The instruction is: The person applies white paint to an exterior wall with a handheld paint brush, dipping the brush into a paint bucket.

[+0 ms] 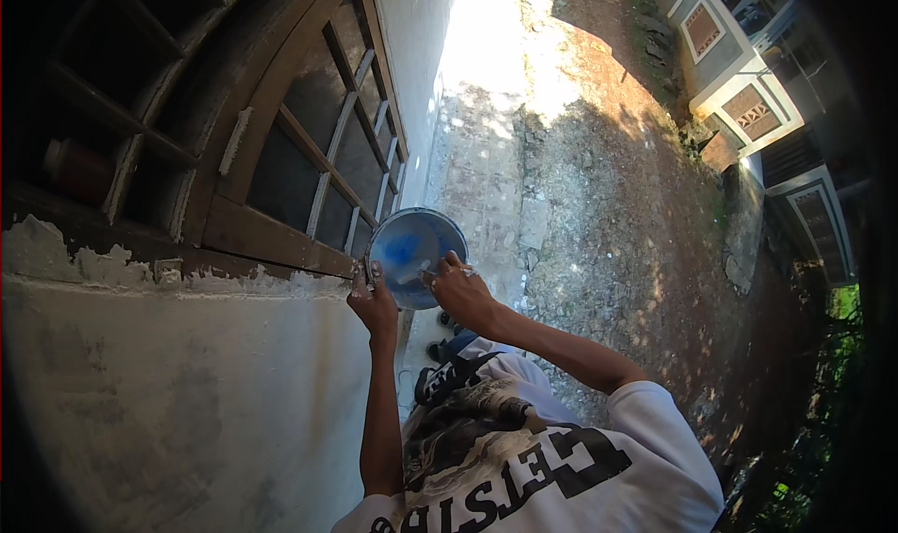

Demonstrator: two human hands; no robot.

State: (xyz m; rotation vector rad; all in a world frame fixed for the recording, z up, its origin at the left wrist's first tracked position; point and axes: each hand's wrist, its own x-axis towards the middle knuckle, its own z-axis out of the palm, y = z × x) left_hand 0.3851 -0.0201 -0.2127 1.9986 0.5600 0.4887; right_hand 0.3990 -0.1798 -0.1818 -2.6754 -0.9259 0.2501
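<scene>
A round bucket (414,242), blue and whitish inside, is held up in front of me beside the window. My left hand (373,294) grips its left rim, with whitish paste on the fingers. My right hand (456,284) is at the bucket's right side, bent over the rim, and its fingers are smeared with the same paste. Something pale shows at the right fingertips inside the bucket; whether it is a tool or paste I cannot tell. Whitish residue coats the bucket's inner wall.
On the left, a wooden window frame (263,259) with small panes stands ajar above a plastered wall (210,379) with rough patches along the sill. A concrete strip (484,147) and uneven ground (617,252) lie below. Buildings stand at the upper right.
</scene>
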